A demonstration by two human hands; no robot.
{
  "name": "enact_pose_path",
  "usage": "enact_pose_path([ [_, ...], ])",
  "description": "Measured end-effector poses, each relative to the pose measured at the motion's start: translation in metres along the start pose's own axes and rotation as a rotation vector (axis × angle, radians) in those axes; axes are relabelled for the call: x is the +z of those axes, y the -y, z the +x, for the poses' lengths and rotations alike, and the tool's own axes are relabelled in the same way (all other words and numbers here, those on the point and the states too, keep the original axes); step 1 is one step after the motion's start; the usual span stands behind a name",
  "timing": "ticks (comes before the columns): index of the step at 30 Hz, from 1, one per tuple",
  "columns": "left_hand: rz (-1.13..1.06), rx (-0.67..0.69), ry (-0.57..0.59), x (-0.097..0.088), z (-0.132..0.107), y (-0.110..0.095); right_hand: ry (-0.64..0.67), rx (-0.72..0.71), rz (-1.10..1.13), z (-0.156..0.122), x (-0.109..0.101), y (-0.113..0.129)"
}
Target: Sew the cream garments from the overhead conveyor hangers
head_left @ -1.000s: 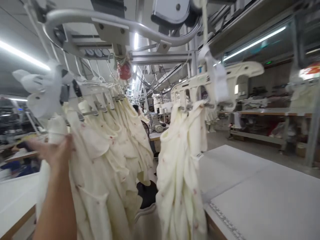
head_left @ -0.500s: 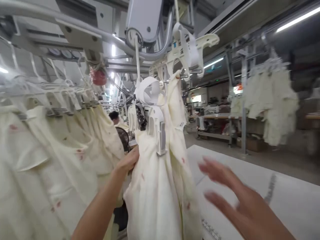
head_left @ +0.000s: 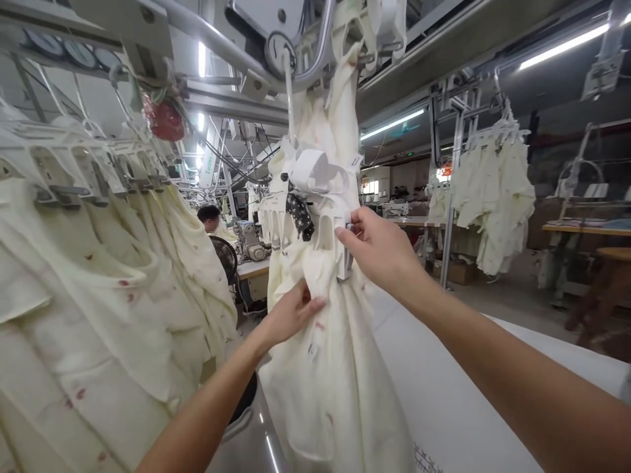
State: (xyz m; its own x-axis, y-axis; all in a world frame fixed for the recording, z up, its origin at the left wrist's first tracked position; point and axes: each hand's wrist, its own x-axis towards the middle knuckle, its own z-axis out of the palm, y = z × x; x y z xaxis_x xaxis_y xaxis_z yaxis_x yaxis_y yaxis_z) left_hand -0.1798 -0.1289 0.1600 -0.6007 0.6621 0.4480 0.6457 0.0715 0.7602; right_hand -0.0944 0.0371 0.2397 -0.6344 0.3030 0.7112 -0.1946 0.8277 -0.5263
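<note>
In the head view a cream garment with small pinkish prints (head_left: 340,368) hangs from a white plastic clip hanger (head_left: 323,226) in front of me. My left hand (head_left: 293,312) is closed on the garment's cloth below the hanger, thumb on the near side. On the hanger's right end, my right hand (head_left: 379,246) pinches the clip (head_left: 344,259) between thumb and fingers. A loop of white tape (head_left: 313,169) and a dark dotted cloth strip (head_left: 300,215) are on the hanger. Another cream garment (head_left: 342,108) hangs close behind.
A row of similar garments (head_left: 123,309) hangs at left under a metal rail (head_left: 236,49). A white table (head_left: 444,387) lies at lower right. Farther back are a seated person (head_left: 210,220), a fan (head_left: 224,256) and more hung garments (head_left: 493,190).
My right hand has come in from the lower right and taken hold of the hanger's clip. My left hand has shifted from the garment's left edge to its front. The view has turned slightly right.
</note>
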Motion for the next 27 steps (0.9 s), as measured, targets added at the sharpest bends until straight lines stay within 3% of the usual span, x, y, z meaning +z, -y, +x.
enact_pose_path([
  [2,-0.126,0.04,-0.09,0.003,0.004,-0.001,0.005,0.015,-0.011,0.001,-0.004,0.001],
  [3,-0.223,-0.008,-0.068,0.003,0.004,-0.001,0.009,0.021,-0.013,0.002,-0.005,0.002],
  [6,-0.481,-0.33,0.273,0.005,-0.003,0.002,0.01,0.02,-0.018,0.001,-0.008,0.004],
  [8,-0.44,-0.439,0.37,0.007,-0.008,0.004,0.016,0.011,-0.018,-0.002,-0.008,0.006],
  [12,-0.321,-0.307,0.165,0.009,-0.012,0.001,0.033,0.004,-0.028,-0.006,-0.011,0.009],
  [15,-0.417,-0.447,0.134,0.002,-0.007,-0.013,0.029,-0.006,-0.037,-0.004,-0.013,0.008],
  [18,-0.249,-0.544,0.041,-0.014,0.012,-0.051,0.034,-0.003,-0.018,0.003,-0.011,0.003],
  [20,-0.15,-0.41,-0.164,-0.021,0.032,-0.087,0.067,0.003,0.051,0.006,-0.011,-0.002],
  [23,-0.056,0.008,-0.347,-0.016,0.067,-0.139,0.014,0.012,0.155,-0.006,-0.026,-0.005],
  [27,0.264,0.642,-0.27,0.018,0.104,-0.187,-0.552,-0.067,0.389,-0.072,-0.077,0.016],
])
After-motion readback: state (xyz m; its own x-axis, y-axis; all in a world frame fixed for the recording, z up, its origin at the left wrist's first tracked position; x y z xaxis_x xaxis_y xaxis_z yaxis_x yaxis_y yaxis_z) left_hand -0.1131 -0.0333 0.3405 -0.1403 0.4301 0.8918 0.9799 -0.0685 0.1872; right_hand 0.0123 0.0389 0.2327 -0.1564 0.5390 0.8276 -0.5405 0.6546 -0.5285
